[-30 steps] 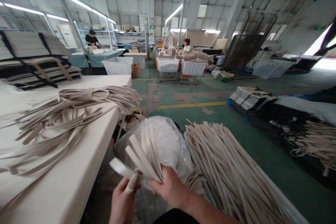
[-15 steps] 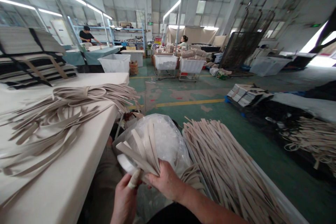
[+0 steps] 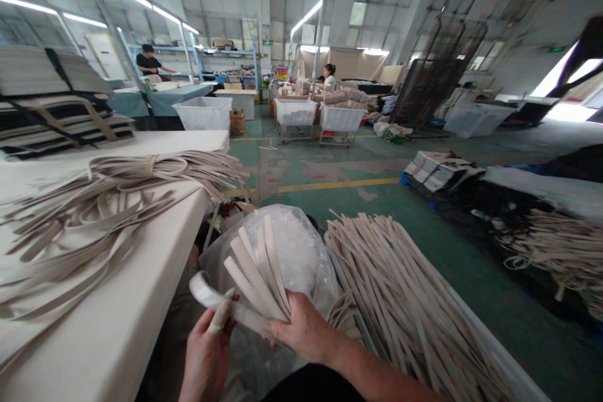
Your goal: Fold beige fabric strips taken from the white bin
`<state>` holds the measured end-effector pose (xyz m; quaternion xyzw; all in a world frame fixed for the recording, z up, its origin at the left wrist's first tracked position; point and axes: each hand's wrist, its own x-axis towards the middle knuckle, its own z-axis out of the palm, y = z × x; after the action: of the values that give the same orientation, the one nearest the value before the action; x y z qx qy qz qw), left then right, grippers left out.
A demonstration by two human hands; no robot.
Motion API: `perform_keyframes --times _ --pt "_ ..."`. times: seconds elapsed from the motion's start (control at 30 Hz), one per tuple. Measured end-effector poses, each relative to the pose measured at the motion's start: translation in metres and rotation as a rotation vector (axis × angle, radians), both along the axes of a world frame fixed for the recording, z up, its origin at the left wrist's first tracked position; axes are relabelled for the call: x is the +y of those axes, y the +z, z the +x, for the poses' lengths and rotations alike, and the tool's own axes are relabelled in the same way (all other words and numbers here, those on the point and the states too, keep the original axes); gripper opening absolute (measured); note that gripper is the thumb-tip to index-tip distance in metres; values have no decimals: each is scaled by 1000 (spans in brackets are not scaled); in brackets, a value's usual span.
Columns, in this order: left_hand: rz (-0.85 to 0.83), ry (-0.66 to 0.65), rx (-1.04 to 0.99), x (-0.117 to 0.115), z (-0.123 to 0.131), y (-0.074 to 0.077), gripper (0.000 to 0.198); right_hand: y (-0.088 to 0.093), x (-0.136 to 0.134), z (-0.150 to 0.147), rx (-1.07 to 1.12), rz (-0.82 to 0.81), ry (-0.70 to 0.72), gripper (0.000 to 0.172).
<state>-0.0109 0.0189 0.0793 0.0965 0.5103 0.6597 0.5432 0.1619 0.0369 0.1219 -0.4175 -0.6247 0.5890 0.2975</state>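
My right hand (image 3: 304, 328) grips the lower ends of several beige fabric straps (image 3: 258, 270), which fan out upward. To its left, my left hand (image 3: 210, 339) pinches one strap between thumb and fingers; a pale wrapping covers its thumb. That strap runs across to my right hand, and its whitish curled end (image 3: 201, 289) sticks out past the left thumb. Below and behind both hands lies a clear plastic bag (image 3: 296, 245) with whitish contents that I cannot make out.
On my left stands a cream-topped table (image 3: 155, 301) with a tied bundle of straps (image 3: 155, 166) and loose straps. A long container (image 3: 494, 333) of straps (image 3: 400, 289) is at my right. Beyond are white bins (image 3: 202, 114) and two people at worktables.
My left hand has moved left, away from my right hand, with one strap stretched between them. The other straps now stand apart from it in my right hand.
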Motion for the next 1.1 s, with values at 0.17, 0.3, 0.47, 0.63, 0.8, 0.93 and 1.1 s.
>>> perform_keyframes --times 0.17,0.3,0.47,0.63,0.8,0.93,1.1 --pt "40 -148 -4 -7 14 -4 38 -8 0 -4 -29 80 -73 28" --pt "40 -189 -2 -10 22 -2 39 -8 6 -8 43 76 -92 27" --pt "40 -169 -65 -8 20 2 46 -7 14 -4 97 -42 -222 34" --pt "42 -189 -210 -7 21 0 41 -13 16 0 206 -9 -123 37" --pt "-106 -144 -458 -6 16 19 14 -31 20 4 292 -190 -207 44" --pt "-186 -113 -571 -5 24 35 27 -29 9 -6 321 -114 -132 47" --pt "-210 -72 -534 -6 33 27 30 -9 -3 -12 284 142 -92 53"
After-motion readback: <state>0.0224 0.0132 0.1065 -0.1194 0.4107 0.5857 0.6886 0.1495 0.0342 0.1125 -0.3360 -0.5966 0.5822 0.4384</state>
